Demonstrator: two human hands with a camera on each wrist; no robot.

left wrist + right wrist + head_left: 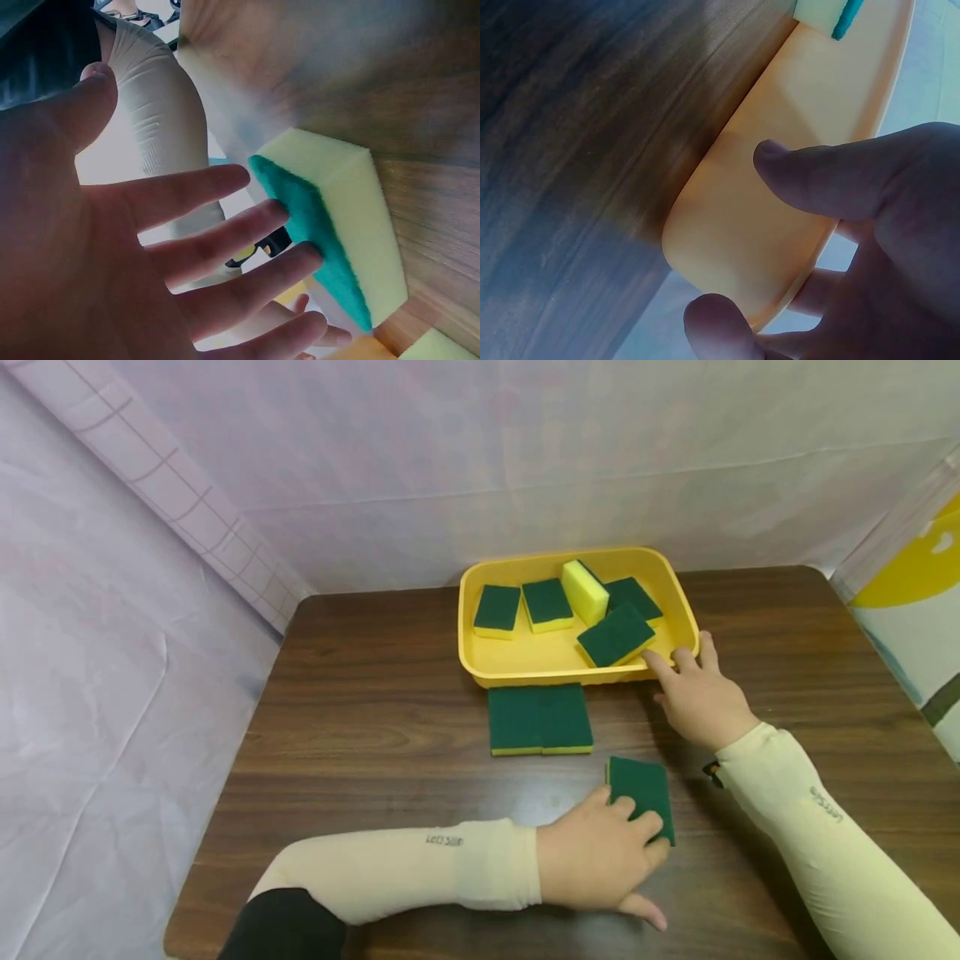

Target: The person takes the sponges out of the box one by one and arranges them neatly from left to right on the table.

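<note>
My left hand [596,856] reaches over a green-and-yellow scouring sponge [643,783] on the table. Its fingers are spread and nearly straight; in the left wrist view the fingertips meet the sponge's green scouring face [304,225]. At the near right corner of a yellow plastic tray [525,658], my right hand [703,700] holds the rim. The right wrist view shows the thumb [817,176] outside the tray wall [739,225], with fingers over the rim. Inside the tray lie several sponges [547,602], one leaning over another and one standing on edge [585,591].
Two more sponges [540,718] lie side by side, green side up, right against the tray's front. The brown wood-grain table [360,718] backs onto a pale cloth wall [390,460]. A cloth with a yellow pattern [911,568] hangs at the right.
</note>
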